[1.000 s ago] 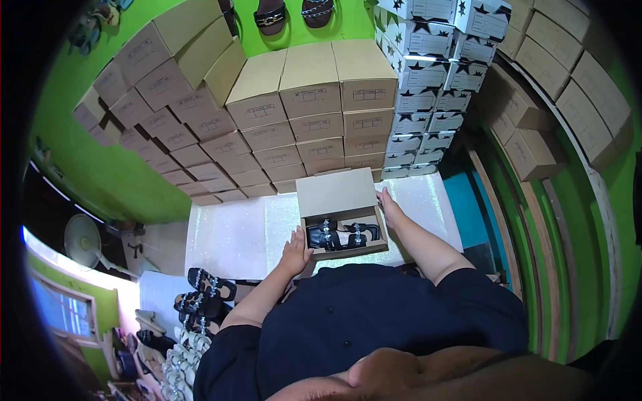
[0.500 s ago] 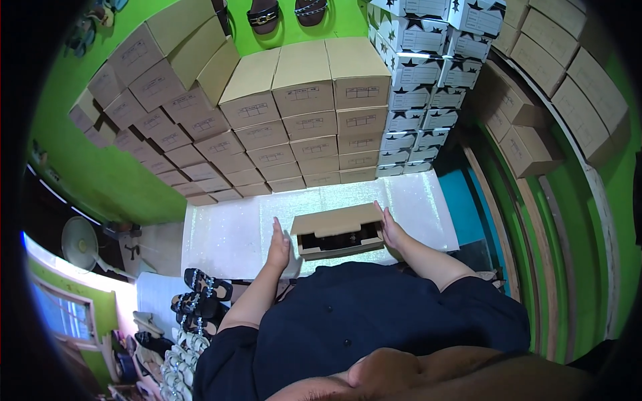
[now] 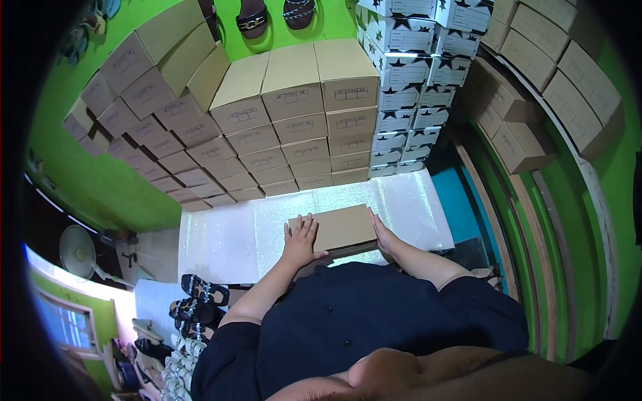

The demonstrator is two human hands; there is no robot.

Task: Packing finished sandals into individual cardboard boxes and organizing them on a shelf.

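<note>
Two hands are laid on one brown cardboard shoebox [image 3: 342,227], which lies closed on a pale glittery sheet [image 3: 234,234] spread on the floor just in front of the person. The left hand [image 3: 302,240] is spread flat, fingers extended, on the lid's left part; the right hand [image 3: 382,235] is pressed open against the box's right end, nothing being clenched. Judged from this, the lid is already down and seated, and what is left appears to be lifting the box away to a pile. Beyond the sheet a wall of brown boxes [image 3: 267,134] is stacked, with white star-printed boxes [image 3: 414,87] beside it to the right. Sandals [image 3: 200,294] are lined up on the floor at the lower left, near a fan [image 3: 77,250]. Nothing is seen between the box and the stacks.
</note>
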